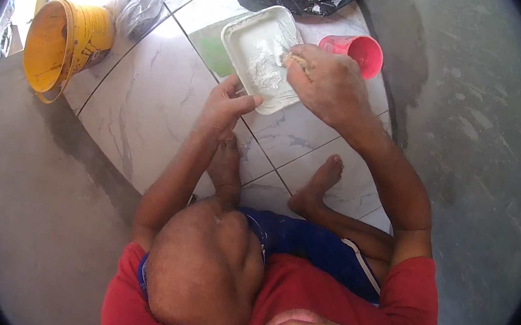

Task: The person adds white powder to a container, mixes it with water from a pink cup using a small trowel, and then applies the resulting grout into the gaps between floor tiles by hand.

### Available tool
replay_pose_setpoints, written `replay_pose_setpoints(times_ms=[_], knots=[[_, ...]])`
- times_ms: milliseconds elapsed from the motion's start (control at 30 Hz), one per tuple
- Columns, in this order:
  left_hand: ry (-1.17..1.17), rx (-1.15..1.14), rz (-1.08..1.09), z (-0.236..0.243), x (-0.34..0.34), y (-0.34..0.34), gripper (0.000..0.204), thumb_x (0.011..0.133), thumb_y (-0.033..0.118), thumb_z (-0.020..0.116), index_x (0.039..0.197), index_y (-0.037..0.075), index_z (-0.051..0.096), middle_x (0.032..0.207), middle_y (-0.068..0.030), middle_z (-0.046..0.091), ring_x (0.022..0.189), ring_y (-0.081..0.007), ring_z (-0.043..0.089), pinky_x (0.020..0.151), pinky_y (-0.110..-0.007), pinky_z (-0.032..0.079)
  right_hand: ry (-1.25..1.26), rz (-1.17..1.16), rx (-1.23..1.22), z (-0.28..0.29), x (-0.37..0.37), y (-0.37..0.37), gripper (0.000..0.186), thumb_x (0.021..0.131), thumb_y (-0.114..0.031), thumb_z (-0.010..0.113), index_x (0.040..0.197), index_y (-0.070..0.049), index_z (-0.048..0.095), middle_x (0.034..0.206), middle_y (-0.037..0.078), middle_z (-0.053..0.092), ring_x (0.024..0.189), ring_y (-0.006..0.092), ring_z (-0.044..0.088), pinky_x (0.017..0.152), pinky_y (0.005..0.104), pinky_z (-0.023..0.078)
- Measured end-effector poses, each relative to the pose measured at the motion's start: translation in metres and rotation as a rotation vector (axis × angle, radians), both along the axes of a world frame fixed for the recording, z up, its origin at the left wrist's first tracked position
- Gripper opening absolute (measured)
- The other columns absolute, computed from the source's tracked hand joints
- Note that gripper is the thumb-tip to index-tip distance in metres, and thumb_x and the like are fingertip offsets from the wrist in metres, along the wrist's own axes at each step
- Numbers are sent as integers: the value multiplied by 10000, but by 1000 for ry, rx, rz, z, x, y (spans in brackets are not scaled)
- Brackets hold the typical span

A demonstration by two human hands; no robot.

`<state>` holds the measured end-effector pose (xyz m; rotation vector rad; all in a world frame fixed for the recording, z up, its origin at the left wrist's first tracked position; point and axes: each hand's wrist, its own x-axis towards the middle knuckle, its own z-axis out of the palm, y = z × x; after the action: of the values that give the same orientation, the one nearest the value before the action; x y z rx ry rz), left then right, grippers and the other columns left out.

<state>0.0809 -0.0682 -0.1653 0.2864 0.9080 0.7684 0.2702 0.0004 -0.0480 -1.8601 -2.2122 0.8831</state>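
The left hand point(225, 109) pinched a white tray point(245, 37). The right hand point(332, 84) clenched an indistinct tan object point(300, 65) over white residue point(264, 69).

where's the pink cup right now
In the head view, the pink cup is near the top, right of centre, just beyond the right hand and right of the white tray.
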Motion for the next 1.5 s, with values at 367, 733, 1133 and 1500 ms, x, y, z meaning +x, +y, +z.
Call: replay_pose_setpoints(times_ms=[367,733,1133,1500], knots=[[9,-14,-6,7,1,1,653,757,103,732,1344,-46,486,1193,-115,617,1043,-170,595,941,-295,446,-36,80,118,-9,6,8,290,899,-242,615,1070,-18,685,818,219,684,740,373,676,678,438,534],[-6,-7,10,1,-3,3,629,775,86,732,1346,-22,490,1183,-99,618,1030,-155,596,898,-289,459,80,189,84,-12,7,-18,242,898,-249,592,982,-36,669,670,208,645,642,381,659,615,499,518],[-52,-47,28,3,-1,5,594,787,65,734,1323,-32,497,1194,-99,613,1027,-166,605,882,-289,475,42,184,62,-10,4,-29,198,872,-230,622,907,-36,638,611,170,621,568,365,638,554,488,509],[-54,-14,36,1,-2,6,605,794,40,716,1342,-52,479,1239,-134,602,1110,-211,603,976,-346,467,46,204,74,-10,2,-25,174,861,-206,618,901,-39,642,611,171,623,563,364,638,548,492,507]])
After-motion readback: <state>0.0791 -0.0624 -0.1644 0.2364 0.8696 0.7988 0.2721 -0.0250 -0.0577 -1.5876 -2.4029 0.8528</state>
